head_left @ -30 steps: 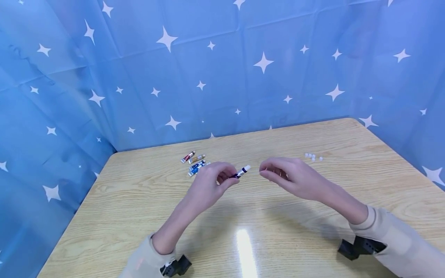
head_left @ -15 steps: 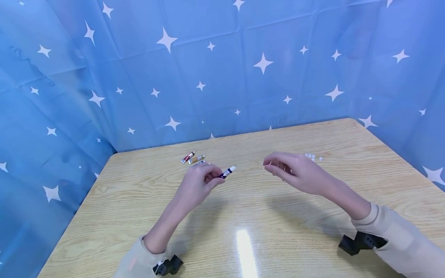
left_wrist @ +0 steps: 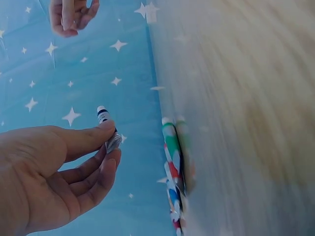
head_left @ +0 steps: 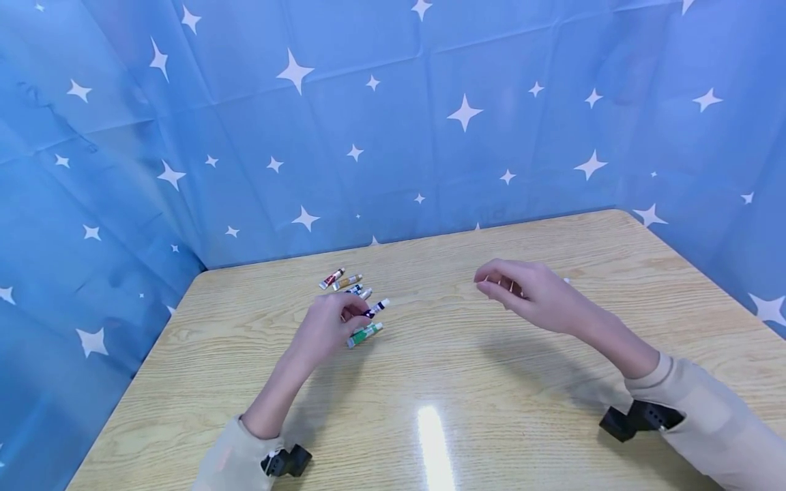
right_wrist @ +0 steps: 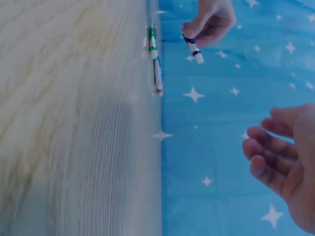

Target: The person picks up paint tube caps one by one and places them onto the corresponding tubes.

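Observation:
My left hand (head_left: pixel 324 322) pinches a small paint tube (head_left: pixel 380 307) between thumb and fingers. The tube has a dark purple-blue band and a white end that points up and right. In the left wrist view, the silvery crimped end of this paint tube (left_wrist: pixel 114 142) shows below the thumb. A green paint tube (head_left: pixel 365 335) lies on the table just below the hand. My right hand (head_left: pixel 534 296) hovers above the table with its fingers loosely bent and nothing between them; the right wrist view shows these fingers (right_wrist: pixel 268 147) apart from the thumb.
Beyond my left hand lie a red tube (head_left: pixel 331 277), an ochre tube (head_left: pixel 347 281) and blue ones, partly hidden by the hand. A small white piece (head_left: pixel 567 280) shows behind my right hand. A star-patterned blue curtain (head_left: pixel 393 136) stands behind the wooden table (head_left: pixel 491 409).
My left hand has moved left with the paint tube, toward the other tubes, uncovering the green one. My right hand has drifted slightly right and up, now hiding most of the small white pieces.

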Demonstrator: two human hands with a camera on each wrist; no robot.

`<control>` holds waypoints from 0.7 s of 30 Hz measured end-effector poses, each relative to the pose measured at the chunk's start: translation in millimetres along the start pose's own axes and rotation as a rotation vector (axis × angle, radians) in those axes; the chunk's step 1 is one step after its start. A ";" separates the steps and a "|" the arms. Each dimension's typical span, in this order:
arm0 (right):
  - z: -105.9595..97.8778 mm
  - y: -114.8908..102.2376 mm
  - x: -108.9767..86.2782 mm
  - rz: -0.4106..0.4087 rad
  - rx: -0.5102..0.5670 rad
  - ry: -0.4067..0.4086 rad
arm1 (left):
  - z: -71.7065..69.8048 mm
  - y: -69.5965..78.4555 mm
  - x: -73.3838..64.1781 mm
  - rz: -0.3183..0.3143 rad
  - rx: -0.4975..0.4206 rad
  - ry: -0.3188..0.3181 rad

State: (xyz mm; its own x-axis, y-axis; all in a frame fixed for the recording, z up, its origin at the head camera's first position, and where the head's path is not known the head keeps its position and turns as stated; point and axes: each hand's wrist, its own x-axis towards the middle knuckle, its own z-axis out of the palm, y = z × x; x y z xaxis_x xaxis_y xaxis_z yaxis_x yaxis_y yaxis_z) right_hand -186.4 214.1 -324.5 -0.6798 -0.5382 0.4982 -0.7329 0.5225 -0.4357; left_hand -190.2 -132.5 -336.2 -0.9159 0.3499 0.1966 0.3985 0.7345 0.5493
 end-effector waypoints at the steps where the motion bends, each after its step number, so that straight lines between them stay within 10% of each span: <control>1: -0.3 1.0 -0.1 0.003 0.002 -0.001 | -0.3 -2.1 0.4 -0.009 0.001 -0.004; 21: -6.4 15.0 -1.5 0.057 -0.028 -0.007 | -5.5 -37.3 4.4 -0.089 0.094 -0.081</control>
State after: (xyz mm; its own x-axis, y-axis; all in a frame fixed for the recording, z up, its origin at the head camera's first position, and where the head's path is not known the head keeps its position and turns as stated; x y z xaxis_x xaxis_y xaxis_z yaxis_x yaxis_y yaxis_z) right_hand -196.2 227.0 -327.0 -0.7210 -0.5112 0.4678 -0.6917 0.5708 -0.4424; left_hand -209.3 -161.5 -351.4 -0.9427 0.3235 0.0821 0.3216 0.8147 0.4826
